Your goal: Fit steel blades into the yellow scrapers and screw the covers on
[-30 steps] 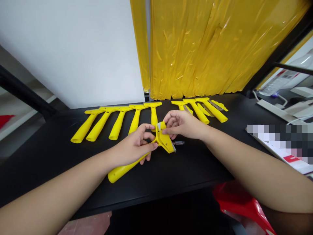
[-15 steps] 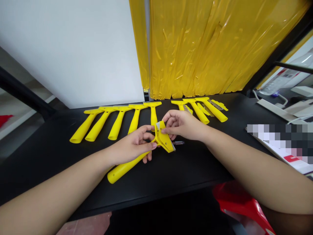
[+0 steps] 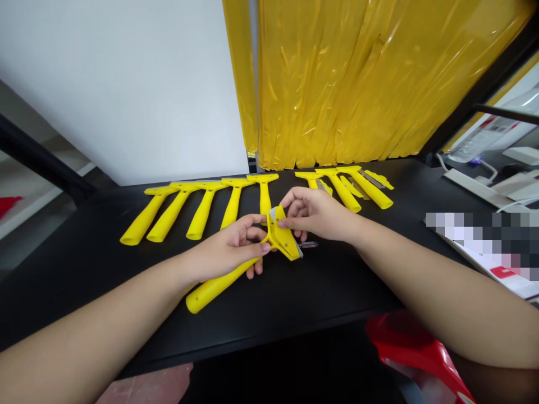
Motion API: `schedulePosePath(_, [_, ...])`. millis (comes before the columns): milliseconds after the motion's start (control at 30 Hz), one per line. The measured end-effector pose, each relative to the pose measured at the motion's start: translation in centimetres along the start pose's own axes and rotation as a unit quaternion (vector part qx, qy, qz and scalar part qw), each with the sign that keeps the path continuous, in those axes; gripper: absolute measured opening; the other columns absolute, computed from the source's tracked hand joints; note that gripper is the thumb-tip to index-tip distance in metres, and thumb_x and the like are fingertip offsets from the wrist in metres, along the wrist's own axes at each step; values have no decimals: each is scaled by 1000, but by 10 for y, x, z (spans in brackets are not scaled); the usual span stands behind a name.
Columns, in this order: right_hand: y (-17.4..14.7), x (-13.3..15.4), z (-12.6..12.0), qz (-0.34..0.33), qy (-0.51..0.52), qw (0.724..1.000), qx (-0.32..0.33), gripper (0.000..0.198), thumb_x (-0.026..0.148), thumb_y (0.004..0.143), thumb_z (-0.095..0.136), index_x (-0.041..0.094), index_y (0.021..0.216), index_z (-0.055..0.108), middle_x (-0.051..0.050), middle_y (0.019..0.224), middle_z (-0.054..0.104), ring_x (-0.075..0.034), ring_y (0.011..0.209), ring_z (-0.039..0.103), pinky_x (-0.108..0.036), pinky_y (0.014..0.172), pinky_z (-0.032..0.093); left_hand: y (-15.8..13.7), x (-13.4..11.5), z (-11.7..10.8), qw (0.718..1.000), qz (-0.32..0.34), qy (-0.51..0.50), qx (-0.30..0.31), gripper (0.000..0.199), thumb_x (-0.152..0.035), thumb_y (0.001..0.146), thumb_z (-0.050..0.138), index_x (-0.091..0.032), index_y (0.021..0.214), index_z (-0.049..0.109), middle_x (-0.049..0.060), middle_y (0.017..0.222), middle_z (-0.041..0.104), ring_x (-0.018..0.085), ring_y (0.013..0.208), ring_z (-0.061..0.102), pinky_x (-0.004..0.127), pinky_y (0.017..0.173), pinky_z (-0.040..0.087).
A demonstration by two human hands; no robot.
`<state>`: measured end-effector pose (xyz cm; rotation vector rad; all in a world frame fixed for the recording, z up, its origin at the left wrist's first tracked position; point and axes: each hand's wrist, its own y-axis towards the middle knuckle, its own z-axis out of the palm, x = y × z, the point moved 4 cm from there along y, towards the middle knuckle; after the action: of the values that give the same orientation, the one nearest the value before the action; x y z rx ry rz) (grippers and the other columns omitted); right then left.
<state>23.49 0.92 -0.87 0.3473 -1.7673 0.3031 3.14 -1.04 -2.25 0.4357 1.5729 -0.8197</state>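
A yellow scraper (image 3: 248, 264) is held just above the black table (image 3: 84, 264), near its front edge. It looks like hard plastic, so it is probably light and stiff and will not bend much. The long round handle looks smooth, so it could slip a little, but it is thick enough to be gripped well. The wide head has a thin metal blade (image 3: 300, 251) along its far edge. That edge is likely sharp, so the safe places to be held are the handle and the flat yellow face, never the blade side.

The neck of the scraper is wrapped by the left hand (image 3: 229, 249), with the thumb on top and the fingers curled under. The top corner of the head is pinched by the right hand (image 3: 315, 216), between thumb and fingertips. Both hands are closed on it.

A small dark tool (image 3: 308, 244) is seen lying on the table just beside the head. Further back, a row of yellow scrapers (image 3: 197, 210) is laid out side by side, and a second bunch (image 3: 349, 188) is set to the right. Behind them, a yellow plastic curtain (image 3: 357, 84) is hung. A red thing (image 3: 416, 350) is seen below the table edge.
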Motion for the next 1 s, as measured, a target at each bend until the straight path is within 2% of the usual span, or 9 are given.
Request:
schedulePosePath(367, [3, -7, -2, 62, 59, 996, 18, 37, 29, 83, 88, 20, 100, 56, 2, 74, 75, -12, 60, 73, -23, 57, 66, 2, 1, 0, 1000, 10, -10, 17, 57, -31, 98, 71, -20, 143, 38, 1, 99, 65, 13, 67, 70, 26, 55, 59])
schedulePosePath(633, [2, -3, 1, 4, 47, 998, 40, 48, 36, 78, 92, 22, 105, 55, 7, 77, 69, -11, 57, 72, -22, 51, 63, 2, 1, 0, 1000, 11, -8, 17, 56, -32, 97, 72, -21, 141, 40, 1, 101, 65, 12, 66, 69, 24, 53, 58])
schedulePosePath(867, [-1, -1, 2, -38, 1, 999, 17, 46, 37, 78, 91, 20, 102, 55, 5, 80, 69, -12, 56, 72, -23, 50, 63, 3, 2, 0, 1000, 14, -14, 21, 54, -32, 97, 73, -21, 140, 41, -1, 98, 64, 12, 67, 70, 23, 53, 58])
schedulePosePath(1000, [-1, -2, 4, -37, -1, 999, 21, 46, 37, 80, 89, 22, 103, 52, 4, 80, 71, -12, 54, 70, -22, 46, 60, 3, 2, 0, 999, 20, -15, 25, 53, -32, 97, 72, -22, 139, 42, -1, 98, 64, 12, 67, 70, 23, 52, 58])
